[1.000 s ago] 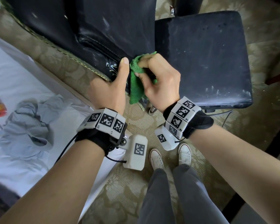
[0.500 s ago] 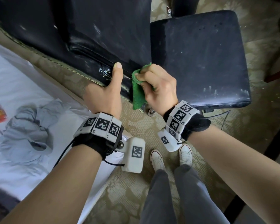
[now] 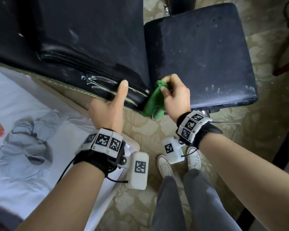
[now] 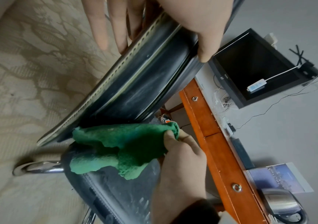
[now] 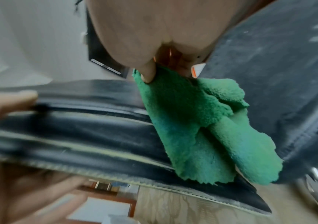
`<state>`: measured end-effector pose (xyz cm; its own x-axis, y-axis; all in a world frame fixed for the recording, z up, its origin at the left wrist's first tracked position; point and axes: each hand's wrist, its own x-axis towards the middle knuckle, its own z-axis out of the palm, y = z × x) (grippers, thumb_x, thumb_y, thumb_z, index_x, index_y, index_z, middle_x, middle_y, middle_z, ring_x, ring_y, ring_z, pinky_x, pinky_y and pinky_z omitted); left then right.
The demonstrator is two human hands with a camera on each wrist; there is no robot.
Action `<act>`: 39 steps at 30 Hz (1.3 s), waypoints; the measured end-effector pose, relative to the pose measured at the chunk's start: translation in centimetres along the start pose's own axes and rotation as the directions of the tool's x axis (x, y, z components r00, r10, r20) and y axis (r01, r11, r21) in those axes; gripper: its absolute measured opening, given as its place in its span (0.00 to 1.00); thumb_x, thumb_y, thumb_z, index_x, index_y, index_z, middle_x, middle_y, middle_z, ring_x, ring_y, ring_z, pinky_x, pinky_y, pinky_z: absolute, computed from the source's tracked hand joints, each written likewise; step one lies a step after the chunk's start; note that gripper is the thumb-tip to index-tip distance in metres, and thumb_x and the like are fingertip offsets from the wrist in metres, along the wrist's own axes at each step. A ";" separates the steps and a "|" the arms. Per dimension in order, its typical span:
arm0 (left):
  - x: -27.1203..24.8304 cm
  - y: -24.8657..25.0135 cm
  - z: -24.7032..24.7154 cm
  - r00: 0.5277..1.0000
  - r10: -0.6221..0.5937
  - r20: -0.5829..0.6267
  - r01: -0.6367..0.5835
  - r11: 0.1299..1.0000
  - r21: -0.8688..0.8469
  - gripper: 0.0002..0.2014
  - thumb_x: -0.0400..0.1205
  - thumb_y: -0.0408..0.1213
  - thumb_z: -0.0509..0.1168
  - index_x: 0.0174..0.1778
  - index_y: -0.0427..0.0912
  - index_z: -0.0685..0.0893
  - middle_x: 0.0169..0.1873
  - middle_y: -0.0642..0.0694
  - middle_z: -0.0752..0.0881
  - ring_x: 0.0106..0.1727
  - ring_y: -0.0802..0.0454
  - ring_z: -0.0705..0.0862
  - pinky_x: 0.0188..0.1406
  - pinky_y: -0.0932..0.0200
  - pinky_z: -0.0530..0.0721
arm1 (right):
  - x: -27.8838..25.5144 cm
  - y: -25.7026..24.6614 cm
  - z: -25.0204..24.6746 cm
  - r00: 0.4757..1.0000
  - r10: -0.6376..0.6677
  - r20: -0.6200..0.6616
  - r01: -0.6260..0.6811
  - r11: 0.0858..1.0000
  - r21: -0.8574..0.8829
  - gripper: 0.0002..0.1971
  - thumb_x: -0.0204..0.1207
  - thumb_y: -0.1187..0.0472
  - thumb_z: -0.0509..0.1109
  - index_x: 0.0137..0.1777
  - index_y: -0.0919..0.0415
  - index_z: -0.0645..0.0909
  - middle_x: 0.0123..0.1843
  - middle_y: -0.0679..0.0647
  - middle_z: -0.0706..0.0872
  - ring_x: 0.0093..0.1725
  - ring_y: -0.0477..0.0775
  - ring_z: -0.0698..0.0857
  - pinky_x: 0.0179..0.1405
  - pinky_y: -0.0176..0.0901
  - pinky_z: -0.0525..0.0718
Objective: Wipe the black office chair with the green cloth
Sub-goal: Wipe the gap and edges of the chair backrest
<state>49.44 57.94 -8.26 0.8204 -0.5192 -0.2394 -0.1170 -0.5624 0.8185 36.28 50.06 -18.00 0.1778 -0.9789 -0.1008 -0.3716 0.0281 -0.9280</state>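
The black office chair's dusty seat fills the upper right of the head view, its worn backrest the upper left. My left hand grips the backrest's top edge, thumb on the front face and fingers behind. My right hand pinches the green cloth in the gap between backrest and seat. The cloth hangs crumpled against the backrest's end.
A bed with white sheet and a grey garment lies at left. My white shoes stand on patterned beige carpet. An orange wooden desk, a dark monitor and a chrome chair base appear in the left wrist view.
Both hands have slid to the right along the backrest's edge. The cloth has moved down into the gap beside the seat.
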 end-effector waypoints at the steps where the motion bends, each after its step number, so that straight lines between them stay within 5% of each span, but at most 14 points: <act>1: 0.0 -0.6 0.6 1.000 -0.005 -0.008 0.005 1.000 0.001 0.18 0.71 0.63 0.76 0.41 0.52 0.85 0.39 0.59 0.89 0.43 0.65 0.86 0.52 0.59 0.86 | 0.0 0.7 -0.3 0.999 0.036 0.009 -0.036 0.999 0.001 0.09 0.76 0.69 0.66 0.48 0.54 0.77 0.40 0.48 0.83 0.42 0.49 0.80 0.45 0.40 0.78; 3: 0.2 -1.5 1.9 0.998 -0.030 -0.050 0.029 0.999 -0.023 0.28 0.67 0.65 0.77 0.54 0.48 0.89 0.46 0.59 0.91 0.51 0.65 0.88 0.61 0.56 0.86 | 0.1 1.4 -0.6 0.998 0.043 0.054 -0.041 0.999 -0.030 0.10 0.77 0.66 0.66 0.47 0.47 0.77 0.43 0.52 0.84 0.46 0.53 0.81 0.46 0.41 0.75; 6: 0.5 -2.6 3.3 0.994 -0.029 -0.101 0.026 0.999 -0.038 0.34 0.63 0.68 0.76 0.57 0.47 0.89 0.47 0.60 0.92 0.52 0.66 0.88 0.62 0.55 0.86 | 0.3 0.9 -0.4 0.993 0.030 0.114 -0.036 0.998 0.049 0.08 0.78 0.59 0.67 0.45 0.42 0.78 0.42 0.45 0.86 0.46 0.47 0.83 0.48 0.43 0.78; 9: 0.5 -3.0 3.9 0.992 -0.016 -0.126 0.012 1.000 -0.028 0.27 0.67 0.66 0.76 0.52 0.49 0.91 0.44 0.59 0.92 0.49 0.64 0.89 0.59 0.56 0.87 | 0.6 0.1 -0.2 0.988 -0.046 0.145 0.024 0.988 0.154 0.04 0.80 0.61 0.70 0.46 0.50 0.81 0.38 0.43 0.85 0.41 0.38 0.82 0.48 0.34 0.79; 15: 0.5 -3.0 4.0 0.985 0.007 -0.171 -0.006 1.000 0.005 0.13 0.67 0.63 0.77 0.37 0.64 0.83 0.37 0.70 0.88 0.47 0.74 0.86 0.53 0.69 0.81 | 1.1 -0.5 1.1 0.961 -0.226 0.158 0.202 0.967 0.157 0.02 0.75 0.66 0.74 0.46 0.62 0.83 0.39 0.50 0.88 0.41 0.47 0.85 0.45 0.38 0.84; 21: 0.8 -3.5 4.1 0.980 0.070 -0.189 -0.074 0.997 -0.015 0.24 0.68 0.62 0.77 0.55 0.53 0.89 0.46 0.65 0.91 0.51 0.73 0.86 0.59 0.65 0.84 | 1.6 -0.6 1.8 0.944 -0.299 0.138 0.295 0.954 0.052 0.02 0.72 0.69 0.72 0.40 0.65 0.80 0.33 0.54 0.86 0.33 0.52 0.83 0.35 0.44 0.82; 26: 0.7 -3.6 4.1 0.982 0.046 -0.184 -0.052 0.998 -0.025 0.17 0.69 0.60 0.77 0.49 0.58 0.87 0.46 0.63 0.91 0.52 0.70 0.87 0.58 0.67 0.83 | 3.0 0.8 1.6 0.888 -0.354 0.294 0.406 0.903 -0.140 0.03 0.69 0.68 0.68 0.42 0.61 0.79 0.36 0.48 0.84 0.34 0.50 0.81 0.33 0.49 0.82; 28: 0.5 -3.4 4.1 0.985 0.050 -0.166 -0.056 0.998 -0.033 0.12 0.71 0.58 0.78 0.42 0.63 0.84 0.43 0.66 0.90 0.51 0.72 0.87 0.57 0.70 0.82 | 3.5 1.1 1.2 0.888 -0.322 0.329 0.393 0.902 -0.178 0.04 0.70 0.67 0.69 0.42 0.59 0.80 0.37 0.46 0.85 0.37 0.48 0.83 0.35 0.49 0.84; 30: 0.1 -3.3 4.4 0.990 0.048 -0.130 -0.059 0.995 -0.080 0.10 0.73 0.53 0.79 0.38 0.65 0.82 0.38 0.72 0.88 0.47 0.76 0.85 0.51 0.75 0.79 | 4.0 1.5 0.3 0.922 -0.258 0.287 0.313 0.935 -0.164 0.04 0.73 0.67 0.70 0.44 0.58 0.82 0.36 0.39 0.84 0.39 0.36 0.84 0.41 0.35 0.84; 32: -0.1 -3.5 4.8 0.995 0.017 -0.094 -0.031 0.988 -0.149 0.15 0.73 0.51 0.79 0.48 0.66 0.80 0.43 0.74 0.87 0.49 0.79 0.83 0.52 0.78 0.77 | 4.2 1.8 -0.9 0.963 -0.176 0.205 0.207 0.968 -0.144 0.03 0.76 0.66 0.71 0.47 0.59 0.84 0.37 0.36 0.84 0.39 0.32 0.82 0.42 0.15 0.72; 33: -0.1 -3.7 5.1 0.997 0.001 -0.078 -0.013 0.987 -0.161 0.23 0.72 0.52 0.80 0.57 0.66 0.75 0.50 0.72 0.85 0.53 0.81 0.82 0.55 0.79 0.77 | 4.2 1.9 -1.3 0.975 -0.125 0.183 0.152 0.978 -0.144 0.03 0.78 0.64 0.70 0.49 0.59 0.84 0.38 0.39 0.85 0.39 0.35 0.81 0.41 0.13 0.69; 35: 0.0 -4.2 5.9 0.996 -0.005 -0.084 -0.010 0.983 -0.184 0.37 0.69 0.54 0.81 0.70 0.64 0.68 0.60 0.69 0.81 0.57 0.82 0.79 0.61 0.79 0.76 | 3.8 2.0 -1.7 0.979 -0.046 0.198 0.068 0.992 -0.106 0.05 0.81 0.58 0.69 0.48 0.56 0.85 0.39 0.45 0.87 0.40 0.40 0.82 0.39 0.16 0.72; 39: 0.4 -5.1 6.6 0.991 0.021 -0.134 -0.048 0.979 -0.196 0.40 0.70 0.51 0.81 0.74 0.55 0.68 0.60 0.67 0.82 0.56 0.80 0.81 0.59 0.78 0.76 | 2.8 1.0 -0.7 0.967 -0.082 0.240 0.067 0.995 0.073 0.05 0.79 0.62 0.72 0.43 0.57 0.89 0.38 0.44 0.89 0.40 0.38 0.86 0.42 0.26 0.80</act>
<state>46.72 56.34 -15.95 0.8854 -0.4401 -0.1498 -0.0438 -0.3996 0.9156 35.76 47.20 -18.91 0.4211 -0.9007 -0.1071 -0.2912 -0.0225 -0.9564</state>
